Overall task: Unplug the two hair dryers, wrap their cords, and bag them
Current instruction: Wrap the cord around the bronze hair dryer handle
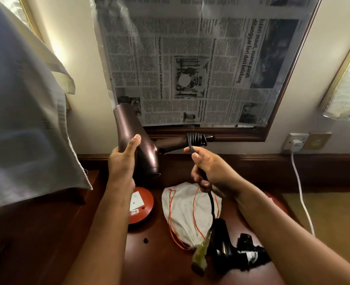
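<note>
Cord-wrapping is under way: the left hand [122, 159] grips the barrel of the brown hair dryer [133, 138] above the worktop [159, 262], while the right hand [209, 169] pinches its black cord [196, 140], already coiled several turns round the handle. Next, I judge, the hanging tail and plug [219, 227] need winding on before it goes into the drawstring bag [190, 212] below; the black hair dryer [231, 249] lies beside that bag, near a red round base [141, 204].
</note>
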`<state>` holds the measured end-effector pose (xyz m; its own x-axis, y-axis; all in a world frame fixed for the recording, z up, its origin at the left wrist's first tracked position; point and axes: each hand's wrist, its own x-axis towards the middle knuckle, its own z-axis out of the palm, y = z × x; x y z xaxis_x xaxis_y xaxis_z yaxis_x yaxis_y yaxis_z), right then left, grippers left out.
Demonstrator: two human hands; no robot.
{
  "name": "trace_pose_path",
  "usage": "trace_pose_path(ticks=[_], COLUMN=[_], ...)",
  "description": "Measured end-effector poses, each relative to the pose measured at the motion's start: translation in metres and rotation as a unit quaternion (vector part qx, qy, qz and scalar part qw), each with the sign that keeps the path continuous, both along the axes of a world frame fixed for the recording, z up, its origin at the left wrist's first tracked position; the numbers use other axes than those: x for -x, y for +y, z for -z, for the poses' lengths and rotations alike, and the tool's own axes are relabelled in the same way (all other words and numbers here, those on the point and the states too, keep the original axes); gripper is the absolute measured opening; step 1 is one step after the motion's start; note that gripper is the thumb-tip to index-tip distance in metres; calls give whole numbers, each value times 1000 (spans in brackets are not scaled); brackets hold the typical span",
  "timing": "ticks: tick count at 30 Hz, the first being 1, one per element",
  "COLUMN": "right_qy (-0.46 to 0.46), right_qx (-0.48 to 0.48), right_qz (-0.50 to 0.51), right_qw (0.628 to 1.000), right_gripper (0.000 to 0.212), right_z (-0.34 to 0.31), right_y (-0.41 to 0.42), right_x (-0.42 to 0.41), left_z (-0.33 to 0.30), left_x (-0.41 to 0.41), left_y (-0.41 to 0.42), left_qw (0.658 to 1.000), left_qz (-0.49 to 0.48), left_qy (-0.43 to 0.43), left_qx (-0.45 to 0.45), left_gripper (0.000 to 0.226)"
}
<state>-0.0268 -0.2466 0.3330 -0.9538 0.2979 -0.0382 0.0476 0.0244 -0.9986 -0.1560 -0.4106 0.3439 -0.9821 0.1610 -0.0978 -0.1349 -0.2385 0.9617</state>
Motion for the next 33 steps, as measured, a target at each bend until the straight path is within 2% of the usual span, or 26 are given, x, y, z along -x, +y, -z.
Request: trace_pose_path(ticks=[5, 7, 12, 16, 19, 23, 27, 30, 33], right_qy=[19, 19, -9, -15, 15, 43, 22, -13, -41], right_qx=[153, 169, 70, 62, 68, 55, -48, -114, -196], right_qz=[-26, -26, 18, 45, 54, 42, 64, 94, 130], right_qw=[988, 985, 997, 997, 996, 997, 997, 989, 971], right_gripper=[32, 31, 32, 41, 37, 23, 21, 24, 26], right_z=[26, 34, 47, 57, 61, 63, 52, 38, 18], right_y=[-12, -16, -13, -2, 5, 23, 40, 52, 66], right_x=[-4, -4, -3, 1, 5, 10, 16, 22, 25], left_z=[0, 1, 0, -6, -7, -2, 1, 0, -2], left_x=[-1, -2, -4, -5, -4, 1, 4, 4, 8], left_y=[-2, -2, -3, -4, -6, -14, -21, -25, -31], left_qw=[999, 999, 993, 989, 989, 984, 981, 977, 977], left_qz=[17, 27, 56, 80, 91, 123, 153, 166, 184], left_qy=[-26, -43, -85, -96, -91, -99, -86, -97, -83], left_qx=[-15, -20, -52, -73, -78, -87, -85, -90, -68], left_gripper=[55, 57, 63, 51, 47, 56, 66, 58, 70])
